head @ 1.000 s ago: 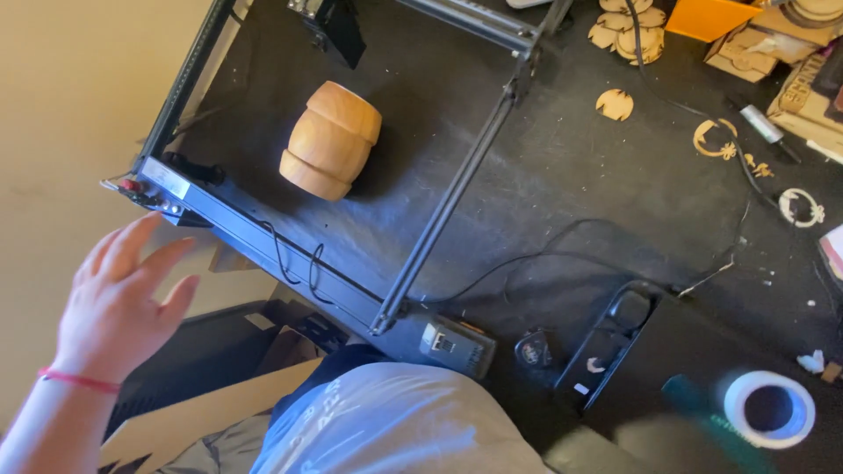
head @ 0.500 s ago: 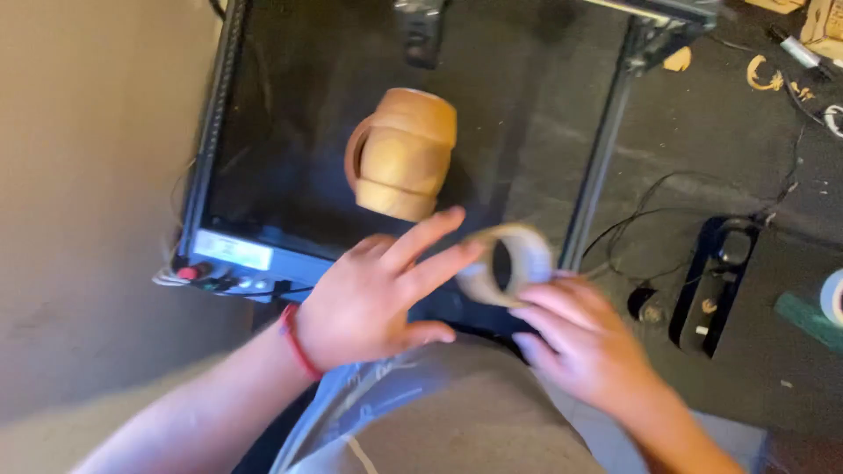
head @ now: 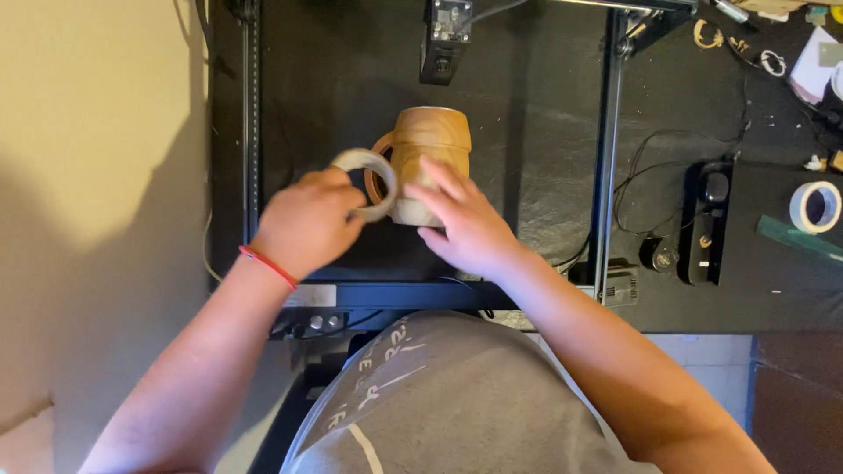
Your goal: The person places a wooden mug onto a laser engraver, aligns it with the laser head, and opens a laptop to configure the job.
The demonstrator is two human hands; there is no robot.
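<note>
Left hand (head: pixel 307 221) grip closed around tape roll (head: pixel 367 183); right hand (head: pixel 465 226) fingers on wooden mug (head: pixel 430 145).

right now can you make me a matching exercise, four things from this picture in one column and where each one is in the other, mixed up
Things:
1. wooden mug
2. tape roll
3. second tape roll
4. red band

Places:
a. lying on the black table far to the right, outside the metal frame
b. around the left wrist
c. on the dark bed inside the frame, right hand resting on it
d. held in the left hand, beside the mug's handle

Pairs: 1-c, 2-d, 3-a, 4-b
</note>
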